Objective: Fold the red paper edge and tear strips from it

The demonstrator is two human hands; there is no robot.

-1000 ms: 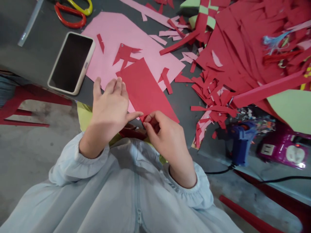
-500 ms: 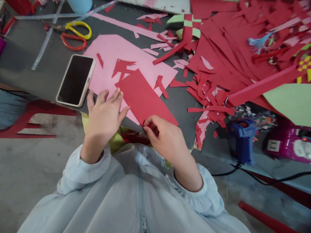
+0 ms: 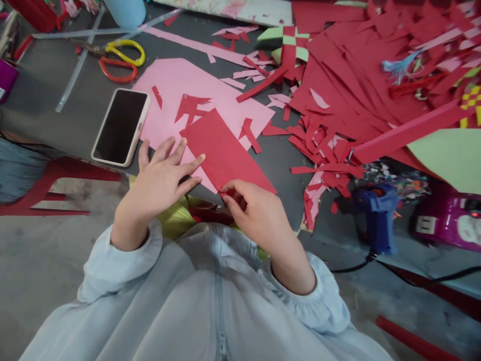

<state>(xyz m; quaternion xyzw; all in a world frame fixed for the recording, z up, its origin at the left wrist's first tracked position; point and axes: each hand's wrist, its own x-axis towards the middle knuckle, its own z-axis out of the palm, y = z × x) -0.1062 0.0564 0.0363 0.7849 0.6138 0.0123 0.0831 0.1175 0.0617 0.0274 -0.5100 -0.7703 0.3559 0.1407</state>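
A red paper rectangle (image 3: 229,150) lies slanted across a larger pink sheet (image 3: 169,80) at the table's front edge. My right hand (image 3: 255,210) pinches the near corner of the red paper between thumb and forefinger. Over the left edge of that paper, my left hand (image 3: 161,175) has its fingers spread, holding nothing; one fingertip reaches the red surface, though I cannot tell if it presses. A red cut-out shape (image 3: 190,106) and a few small red strips rest on the pink sheet.
A phone (image 3: 121,127) lies left of the pink sheet, with scissors (image 3: 126,60) behind it. Red paper scraps (image 3: 323,140) heap on the right. A blue glue gun (image 3: 378,218) and a purple device (image 3: 451,220) sit at the right front. A light blue cup (image 3: 126,12) stands at the back.
My left hand has shifted slightly down, its fingers spreading wider, with the forefinger now reaching onto the red paper. The right hand keeps its pinch at the corner.
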